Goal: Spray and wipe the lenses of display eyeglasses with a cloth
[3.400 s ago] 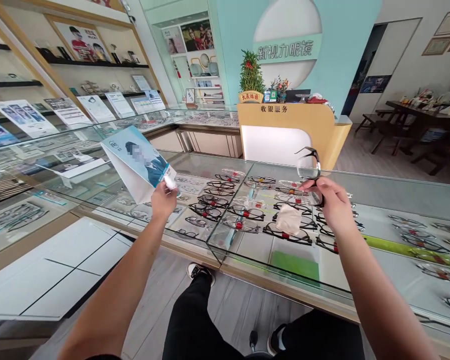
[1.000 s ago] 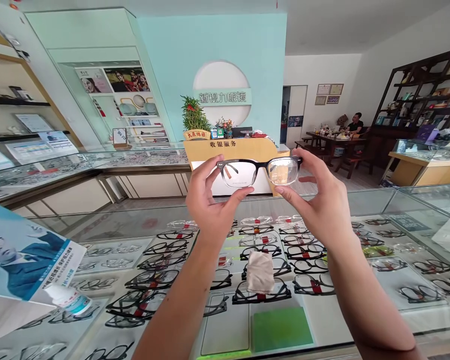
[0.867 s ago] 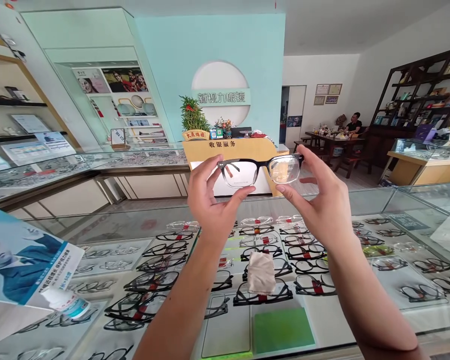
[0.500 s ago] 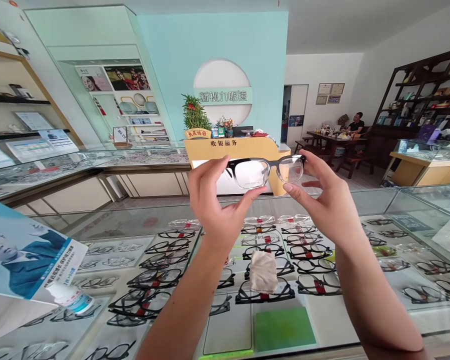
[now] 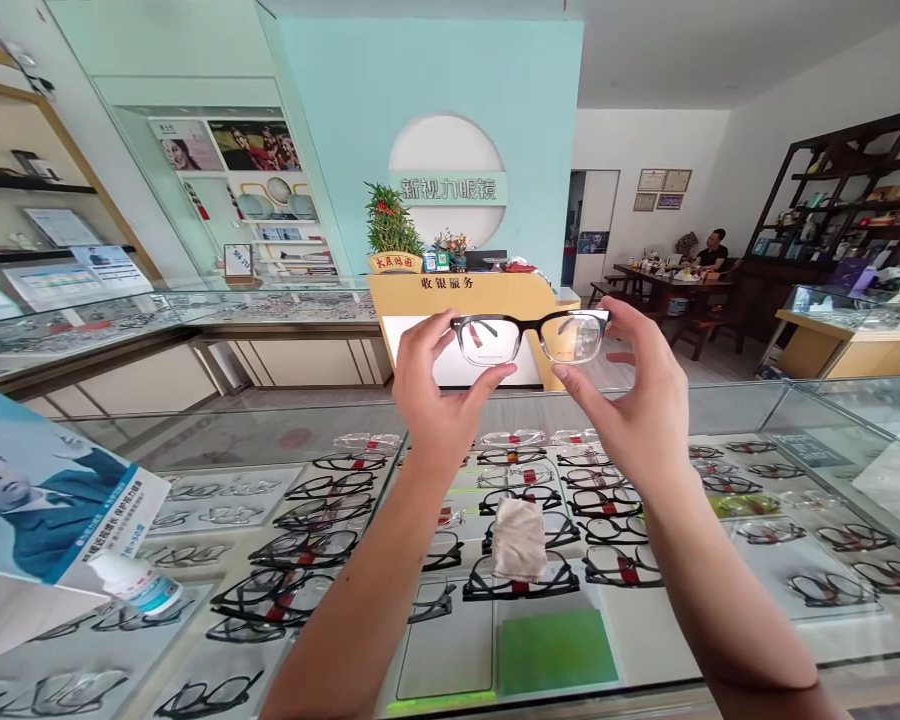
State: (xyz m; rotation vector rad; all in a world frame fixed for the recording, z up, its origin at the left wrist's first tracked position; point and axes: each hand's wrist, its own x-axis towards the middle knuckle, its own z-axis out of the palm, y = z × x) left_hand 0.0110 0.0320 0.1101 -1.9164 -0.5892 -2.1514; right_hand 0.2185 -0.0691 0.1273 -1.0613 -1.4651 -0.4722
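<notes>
A pair of eyeglasses [image 5: 530, 325], dark along the top and clear below, is held up above the glass counter, its lenses facing me. My left hand [image 5: 444, 392] pinches its left end, fingers at the upper corner and thumb near the lower rim. On the other end my right hand [image 5: 634, 385] grips the upper corner, with its thumb under the right lens. Below the hands, a beige cleaning cloth [image 5: 519, 540] lies on the counter beside a green sheet [image 5: 557, 648].
Rows of eyeglasses [image 5: 322, 510] fill the display case. At left stand a white bottle [image 5: 139, 583] and a poster board [image 5: 52, 490]. A cashier desk [image 5: 465, 295] with a plant [image 5: 391, 220] is ahead; a person [image 5: 712, 252] sits at a far table.
The eyeglasses have turned to face me more squarely and level out. My left hand has moved slightly right, and my right hand slightly left. The view has shifted a little.
</notes>
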